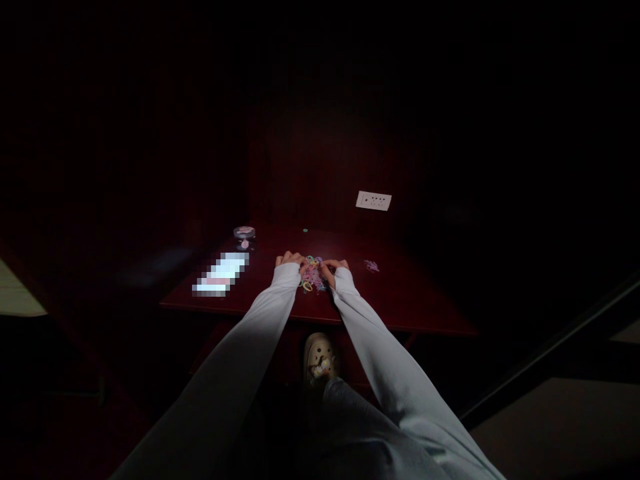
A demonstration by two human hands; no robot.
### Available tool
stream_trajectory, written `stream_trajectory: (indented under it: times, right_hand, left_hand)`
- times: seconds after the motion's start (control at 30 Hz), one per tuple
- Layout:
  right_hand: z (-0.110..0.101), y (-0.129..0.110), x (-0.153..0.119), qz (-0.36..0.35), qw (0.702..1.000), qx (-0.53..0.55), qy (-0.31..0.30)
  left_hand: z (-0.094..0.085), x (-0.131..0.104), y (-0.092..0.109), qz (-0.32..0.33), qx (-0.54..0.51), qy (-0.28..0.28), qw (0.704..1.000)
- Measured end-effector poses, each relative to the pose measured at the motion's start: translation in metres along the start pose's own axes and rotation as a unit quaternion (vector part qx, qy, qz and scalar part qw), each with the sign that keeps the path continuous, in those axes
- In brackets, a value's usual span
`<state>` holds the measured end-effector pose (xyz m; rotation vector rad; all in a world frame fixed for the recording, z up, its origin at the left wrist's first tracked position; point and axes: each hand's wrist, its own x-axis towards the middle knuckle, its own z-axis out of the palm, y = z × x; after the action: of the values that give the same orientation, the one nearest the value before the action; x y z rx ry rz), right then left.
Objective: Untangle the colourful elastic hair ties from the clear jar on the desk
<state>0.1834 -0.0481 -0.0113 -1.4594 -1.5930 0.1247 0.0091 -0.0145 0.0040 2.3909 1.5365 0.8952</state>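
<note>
A pile of small coloured bands [313,277], pink, yellow, green and purple, lies on the dark red table [270,303]. My left hand [291,259] is at the pile's left edge with its fingers bent inward. At the right edge is my right hand [334,270], thumb and fingers drawn together over the bands. Both hands touch the pile, but what lies between the fingertips is too small to make out. A smaller heap of purple-pink bands [371,266] sits apart to the right. One green band [305,231] lies alone toward the back.
A round clear jar [245,238] with a lid stands at the back left. In front of it lies a bright, blurred-out rectangle [221,274]. A white socket plate [373,201] is on the back panel. Below the table's front edge shows a beige clog [320,353].
</note>
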Motion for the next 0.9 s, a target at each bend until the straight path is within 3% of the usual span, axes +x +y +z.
stream_trajectory:
  times: [0.37, 0.6, 0.9]
  right_hand:
    - [0.003, 0.001, 0.003, 0.01, 1.0, 0.0, 0.009]
    - [0.002, 0.004, 0.001, -0.032, 0.999, -0.02, -0.012]
    - [0.008, 0.013, 0.004, -0.021, 0.999, -0.037, 0.013]
  left_hand:
    - [-0.002, -0.002, -0.003, -0.066, -0.03, 0.064, 0.995]
    - [-0.003, -0.004, 0.007, 0.071, -0.017, 0.005, 0.997]
    - [0.005, -0.001, -0.001, 0.105, 0.009, 0.036, 0.994]
